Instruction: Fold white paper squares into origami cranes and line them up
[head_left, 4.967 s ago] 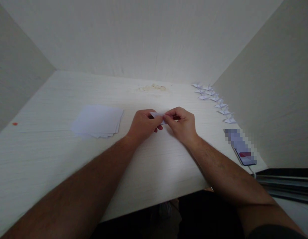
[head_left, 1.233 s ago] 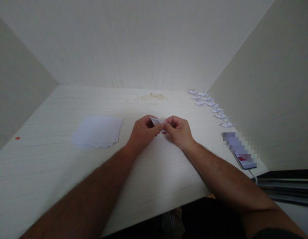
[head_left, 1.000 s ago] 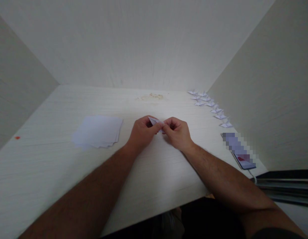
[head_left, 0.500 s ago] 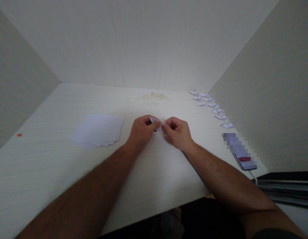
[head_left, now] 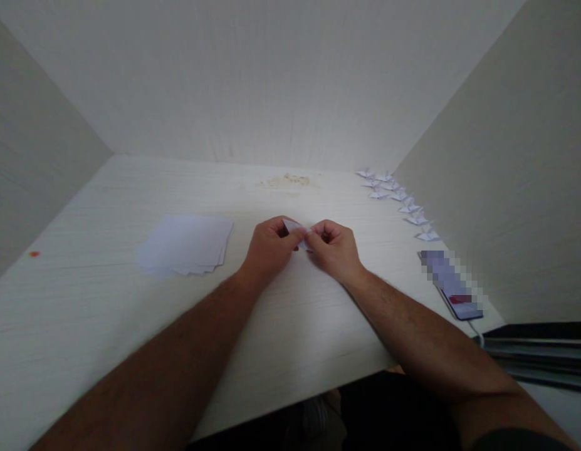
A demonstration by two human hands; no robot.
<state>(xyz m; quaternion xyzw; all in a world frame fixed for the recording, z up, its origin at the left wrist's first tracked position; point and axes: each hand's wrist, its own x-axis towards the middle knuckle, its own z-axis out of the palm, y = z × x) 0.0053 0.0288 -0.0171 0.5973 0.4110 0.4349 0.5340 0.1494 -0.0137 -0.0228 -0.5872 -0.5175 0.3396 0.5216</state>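
A small folded piece of white paper (head_left: 293, 227) is pinched between my two hands, just above the middle of the table. My left hand (head_left: 272, 246) grips its left part, thumb on top. My right hand (head_left: 334, 247) pinches its right end between thumb and fingers, the thumb tips almost touching. Much of the paper is hidden by the fingers, so its exact fold does not show. Left of my left hand lies a loose stack of white paper sheets (head_left: 189, 241).
Several folded white paper cranes (head_left: 417, 220) stand in rows along the right wall. Nearer me lies a phone (head_left: 452, 288) with a white cable (head_left: 477, 332). A small orange object (head_left: 34, 254) is at the far left. Walls enclose the pale table (head_left: 290, 338) on three sides.
The hands stay in nearly the same place with the paper between them. The thumbs have shifted slightly, and less of the paper shows below them.
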